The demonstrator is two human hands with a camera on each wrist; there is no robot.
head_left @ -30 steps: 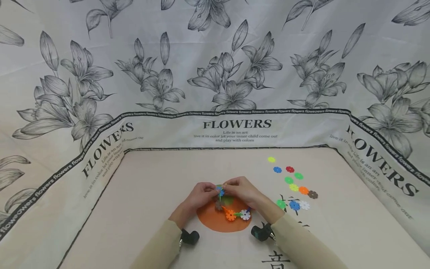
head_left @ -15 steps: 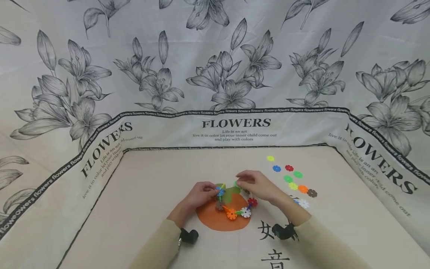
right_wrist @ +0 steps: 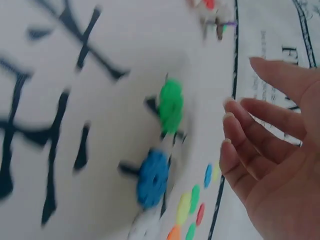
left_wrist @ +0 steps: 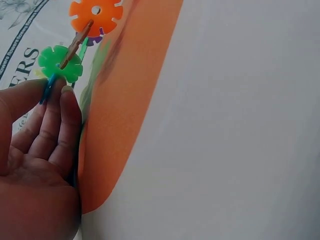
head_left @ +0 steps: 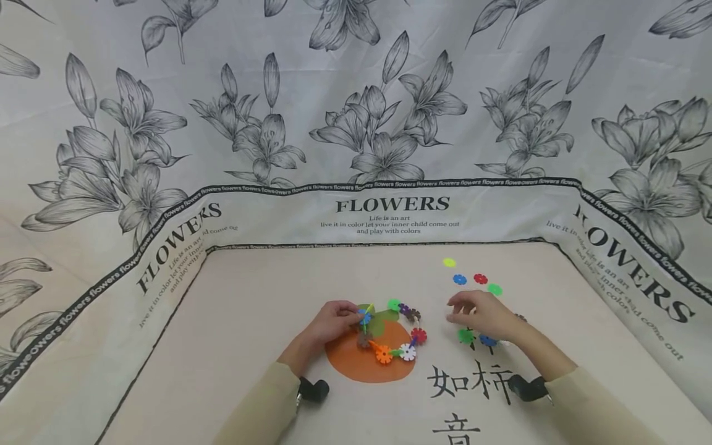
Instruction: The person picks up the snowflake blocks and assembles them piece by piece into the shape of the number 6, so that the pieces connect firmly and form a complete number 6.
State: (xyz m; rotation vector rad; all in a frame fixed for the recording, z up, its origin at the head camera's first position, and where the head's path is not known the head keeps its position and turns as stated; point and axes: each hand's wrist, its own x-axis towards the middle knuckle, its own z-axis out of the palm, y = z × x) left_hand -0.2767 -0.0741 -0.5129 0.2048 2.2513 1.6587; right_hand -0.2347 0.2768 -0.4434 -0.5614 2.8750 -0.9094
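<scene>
A chain of linked plastic snowflake discs curves over the printed orange fruit (head_left: 356,364) on the cloth. My left hand (head_left: 335,322) pinches a blue snowflake disc (left_wrist: 48,89) at the chain's left end between thumb and fingertips. Beside it in the left wrist view are a green disc (left_wrist: 60,63), a brown disc seen edge-on and an orange disc (left_wrist: 96,17). A light green disc (head_left: 394,305) ends the chain's other side. My right hand (head_left: 483,315) is over the loose discs with fingers loosely bent and nothing between them, near a green disc (right_wrist: 171,105) and a blue disc (right_wrist: 152,179).
Loose discs lie at the right, among them a yellow disc (head_left: 449,262), a red disc (head_left: 481,279) and a light green disc (head_left: 494,289). Black characters (head_left: 470,380) are printed on the cloth. A flower-patterned curtain (head_left: 389,123) rises behind and at both sides.
My right hand has left the chain and moved right to the loose discs. The chain's right part has swung into view, lying open. My left hand keeps its pinch.
</scene>
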